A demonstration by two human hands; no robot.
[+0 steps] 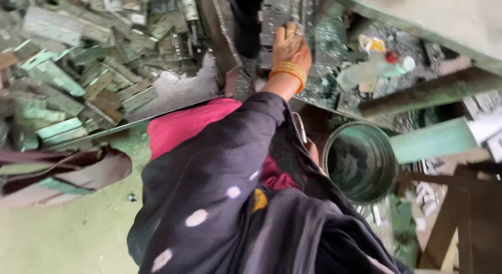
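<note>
We reached up toward the top middle of the frame with one hand [290, 46] — going by the arm and the thumb, we took it for the left, though the steep view left that unsure. Its fingers [282, 30] were curled and pressed against a grey metal piece [274, 15], seemingly gripping its lower edge; the blur kept us from telling how firmly. Orange bangles [288, 71] sat at the wrist, and a dark dotted sleeve [219, 164] ran down from it over pink cloth [180, 125]. The other hand was hidden — we could not tell how its fingers stood.

The metal piece stood at the top centre, just beside a dark upright part of a machine [246, 17]. A heap of flat metal parts [78, 64] filled the upper left, and a round green tin [361, 161] sat at the right, near a clear plastic bottle [374, 70] lying among shavings.

To do this well, we judged the grip should stay on the flat faces, clear of cut edges, with the sleeve kept away from the machine.
</note>
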